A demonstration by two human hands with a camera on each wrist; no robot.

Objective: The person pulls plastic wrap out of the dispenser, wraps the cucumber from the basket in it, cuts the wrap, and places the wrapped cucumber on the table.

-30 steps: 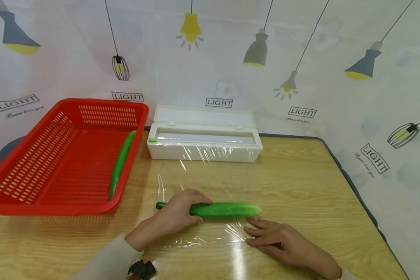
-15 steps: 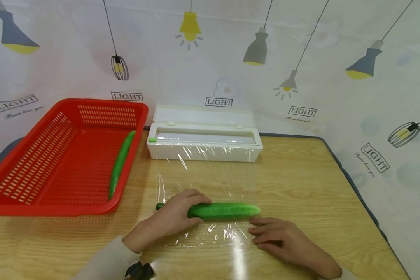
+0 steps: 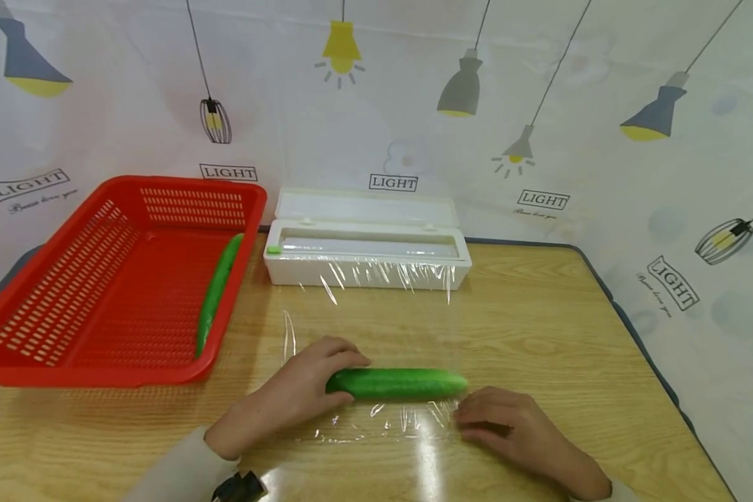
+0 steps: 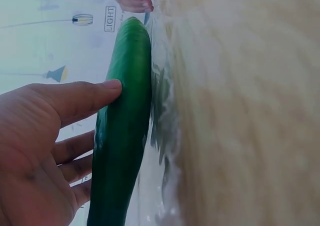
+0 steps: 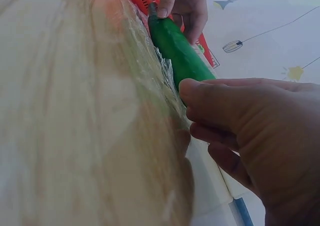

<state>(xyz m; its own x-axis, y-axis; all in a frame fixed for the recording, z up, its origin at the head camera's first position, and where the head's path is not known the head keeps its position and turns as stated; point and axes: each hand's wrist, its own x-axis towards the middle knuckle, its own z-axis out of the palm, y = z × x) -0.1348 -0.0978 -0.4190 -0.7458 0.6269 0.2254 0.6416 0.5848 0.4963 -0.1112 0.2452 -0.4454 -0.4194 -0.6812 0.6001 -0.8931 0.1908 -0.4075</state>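
My left hand (image 3: 298, 390) grips a green cucumber (image 3: 401, 384) around its left part, thumb on the near side and fingers over the far side. In the left wrist view the thumb presses against the cucumber (image 4: 125, 96). The cucumber lies crosswise on a sheet of clear cling film (image 3: 370, 321) spread over the table. At the film's right edge, beside the cucumber's pale tip, my right hand (image 3: 517, 425) has its fingers bent and seems to pinch the film. Its thumb and forefinger come together in the right wrist view, where the film (image 5: 135, 51) looks wrinkled.
A white cling film box (image 3: 367, 273) with its lid raised stands at the back, and the film runs out from it. To the left is a red basket (image 3: 132, 376) with a second cucumber (image 3: 218, 296) inside. A patterned wall sheet (image 3: 508, 42) rises behind the wooden table (image 3: 539, 314).
My left hand and the cucumber have shifted slightly toward me, the hand also a little left. My right hand has moved slightly right and its fingers have bent from straighter.
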